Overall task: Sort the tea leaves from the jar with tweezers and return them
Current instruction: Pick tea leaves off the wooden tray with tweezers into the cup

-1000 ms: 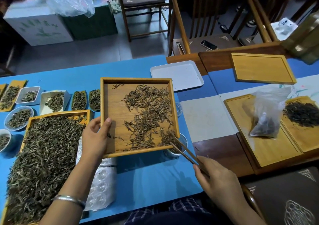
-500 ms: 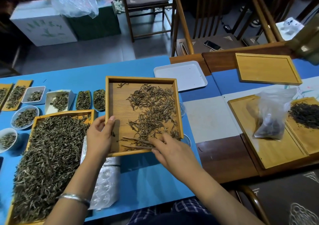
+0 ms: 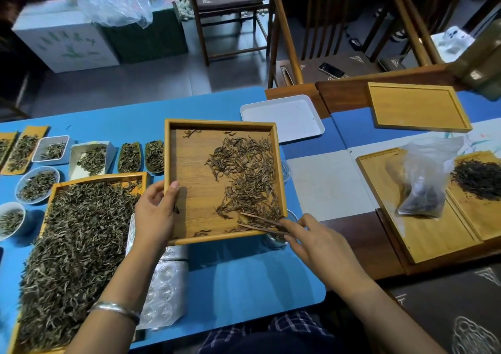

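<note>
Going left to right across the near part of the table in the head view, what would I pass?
Big tray of tea leaves → left hand → square wooden tray → tweezers → right hand → plastic bag → dark tea pile.

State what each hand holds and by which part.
The left hand grips the square wooden tray by its left rim, thumb over the edge. The right hand pinches the tweezers near their rear end, tips among the tea leaves.

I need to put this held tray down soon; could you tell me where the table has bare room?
Bare blue table lies before the square tray, right of the plastic blister sheet. The pale mat towards the bagged-tea tray is bare too. The left side is crowded with tea dishes.
</note>
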